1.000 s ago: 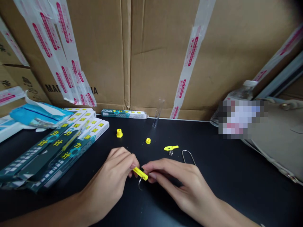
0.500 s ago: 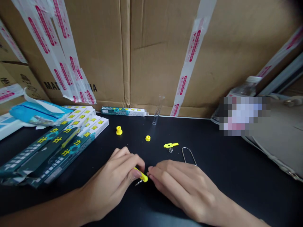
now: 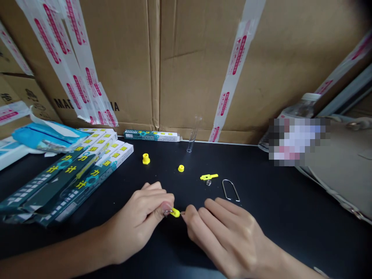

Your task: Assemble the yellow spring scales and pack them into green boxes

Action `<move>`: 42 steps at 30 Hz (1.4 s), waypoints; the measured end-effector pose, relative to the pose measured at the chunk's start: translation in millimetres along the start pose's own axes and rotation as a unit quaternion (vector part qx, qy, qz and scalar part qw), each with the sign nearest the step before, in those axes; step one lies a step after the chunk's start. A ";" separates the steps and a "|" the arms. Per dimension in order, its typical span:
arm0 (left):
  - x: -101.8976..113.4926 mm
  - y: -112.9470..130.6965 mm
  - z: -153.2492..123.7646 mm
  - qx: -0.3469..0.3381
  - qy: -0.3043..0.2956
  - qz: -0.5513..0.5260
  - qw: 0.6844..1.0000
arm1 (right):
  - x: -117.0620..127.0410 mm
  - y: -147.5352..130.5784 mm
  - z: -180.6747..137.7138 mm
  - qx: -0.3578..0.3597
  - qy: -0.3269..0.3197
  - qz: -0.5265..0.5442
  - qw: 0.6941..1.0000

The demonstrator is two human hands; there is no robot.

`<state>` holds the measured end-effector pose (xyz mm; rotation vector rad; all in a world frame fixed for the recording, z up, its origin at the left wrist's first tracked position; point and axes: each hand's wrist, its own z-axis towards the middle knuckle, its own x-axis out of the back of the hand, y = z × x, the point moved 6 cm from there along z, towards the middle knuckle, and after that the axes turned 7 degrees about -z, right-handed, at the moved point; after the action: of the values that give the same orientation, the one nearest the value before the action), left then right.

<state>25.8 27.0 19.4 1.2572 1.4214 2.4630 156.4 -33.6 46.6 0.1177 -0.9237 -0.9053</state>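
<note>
Left grip: the left hand [image 3: 142, 219], lower left of centre in the frame, holds a small yellow piece [image 3: 175, 212] pinched between thumb and fingers, its rounded end poking out rightward.
Wire hook: a curved bit of wire [image 3: 167, 212] shows beside that yellow end, against the thumb.
Right grip: the right hand [image 3: 229, 236], lower right of centre, has its fingertips drawn in just beside the yellow end; a thin glint shows there, too small to tell whether they pinch it.
Loose yellow parts: on the black worktop [image 3: 273, 209], mid-frame, lie a flanged collar [image 3: 146, 159], a smaller cap [image 3: 181, 168] and, farther right, a slotted strip [image 3: 209, 177], with a little spring [image 3: 208, 183] just beside it.
Metal loop: a U-shaped wire [image 3: 223, 189], right of centre, near the right hand.
Clear tube: the tube [image 3: 191, 141] is at centre, behind the cap.
Printed boxes: several [image 3: 97, 176] are at left; one more [image 3: 151, 135] lies against the cardboard [image 3: 188, 77].
Far right: a bottle [image 3: 300, 106] beside a beige bag [image 3: 343, 159].
</note>
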 end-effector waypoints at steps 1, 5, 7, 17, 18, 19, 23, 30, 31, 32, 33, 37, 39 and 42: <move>-0.1 0.1 0.1 0.000 0.001 -0.005 1.000 | 0.5 0.2 0.5 -0.004 0.000 -0.001 1.000; -1.3 1.4 1.3 -0.005 -0.008 -0.002 1.000 | 0.7 2.8 2.7 -0.016 0.001 0.012 1.000; -1.2 2.5 1.6 -0.009 -0.008 0.000 1.000 | 0.5 5.0 3.4 -0.021 0.001 0.026 0.999; -2.1 5.1 -4.0 -0.061 -0.021 0.007 0.998 | -2.4 9.6 0.9 -0.047 0.011 0.118 0.992; -2.2 5.4 -4.8 -0.064 -0.022 0.008 0.998 | -3.1 9.3 0.7 -0.047 0.009 0.123 0.991; -2.3 6.0 -5.4 -0.068 -0.024 0.010 0.997 | -3.4 9.0 0.6 -0.047 0.010 0.126 0.991; -3.3 8.3 -6.6 -0.081 -0.029 0.013 0.996 | -3.3 8.7 0.3 -0.043 0.016 0.138 0.989; -4.2 9.6 -7.5 -0.092 -0.040 0.028 0.995 | -6.5 9.2 -1.1 -0.047 0.005 0.150 0.988; -4.5 9.9 -7.7 -0.093 -0.043 0.031 0.994 | -6.3 9.1 -1.2 -0.046 0.007 0.151 0.987; -4.6 10.1 -7.7 -0.094 -0.045 0.034 0.994 | -6.2 9.0 -1.2 -0.044 0.007 0.153 0.987; -4.8 10.4 -7.7 -0.096 -0.046 0.037 0.994 | -6.3 9.1 -1.1 -0.043 0.005 0.157 0.987; -5.8 10.2 -6.8 -0.097 -0.047 0.043 0.993 | -9.0 10.2 -0.2 -0.040 -0.009 0.177 0.983; -6.7 8.9 -6.4 -0.089 -0.046 0.045 0.994 | -11.8 11.1 -0.2 -0.043 -0.016 0.189 0.981; -7.1 6.7 -6.3 -0.073 -0.036 0.050 0.995 | -16.0 12.0 -1.2 -0.054 -0.028 0.207 0.977</move>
<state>28.8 15.8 18.4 1.4029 1.1667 2.5033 160.4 -14.7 41.0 -0.1891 -0.9069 -0.5712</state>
